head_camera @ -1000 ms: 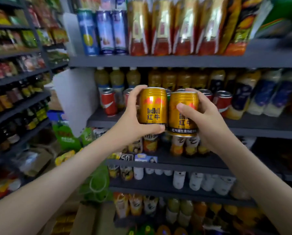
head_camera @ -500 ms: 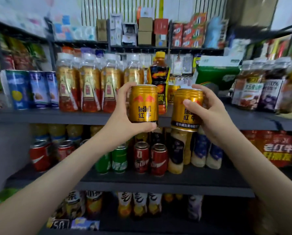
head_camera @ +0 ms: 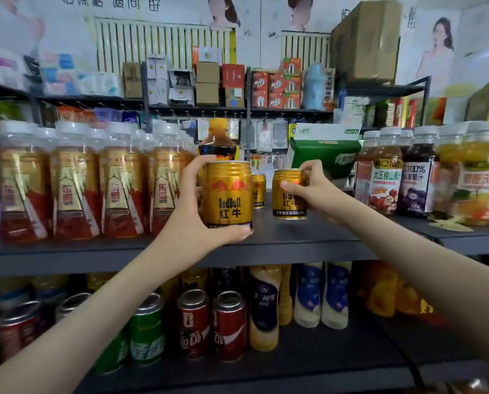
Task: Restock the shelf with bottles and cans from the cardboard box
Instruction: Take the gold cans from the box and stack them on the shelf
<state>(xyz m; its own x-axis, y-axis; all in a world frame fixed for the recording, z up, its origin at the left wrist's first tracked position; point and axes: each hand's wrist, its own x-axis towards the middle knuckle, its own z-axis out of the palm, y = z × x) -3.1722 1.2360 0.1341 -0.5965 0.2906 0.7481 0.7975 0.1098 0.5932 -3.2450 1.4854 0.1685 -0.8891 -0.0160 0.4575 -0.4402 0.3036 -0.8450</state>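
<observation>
**Head view, upper drinks shelf.** I see both arms reaching forward to the dark upper shelf (head_camera: pixel 308 237), and each hand holds one gold Red Bull can.

(a) The left hand (head_camera: pixel 192 220) grips the near gold can (head_camera: pixel 227 194). Its digits curl round the can's left side, one at the top rim and the fingertips (head_camera: pixel 244 231) at the base. The can is upright with its label toward me, and it is held over the front part of the shelf. I cannot tell whether its base touches the board.

(b) The right hand (head_camera: pixel 315 191) grips the far gold can (head_camera: pixel 288 193) from the right, with the thumb across the label. This can is also upright and sits deeper on the shelf, its base at or just above the surface. I cannot tell whether it makes contact.

(c) A third gold can (head_camera: pixel 259 190) stands at the back of the shelf, showing in the gap between the two held cans.

(d) The row of tea bottles (head_camera: pixel 72 183) fills the shelf to the left. A dark bottle with a gold cap (head_camera: pixel 217 143) rises behind the left hand.

(e) To the right stand a green package (head_camera: pixel 325 155) and juice bottles (head_camera: pixel 379 177).

(f) On the shelf below are red cans (head_camera: pixel 229 325), a green can (head_camera: pixel 146 334) and pale bottles (head_camera: pixel 334 297).
</observation>
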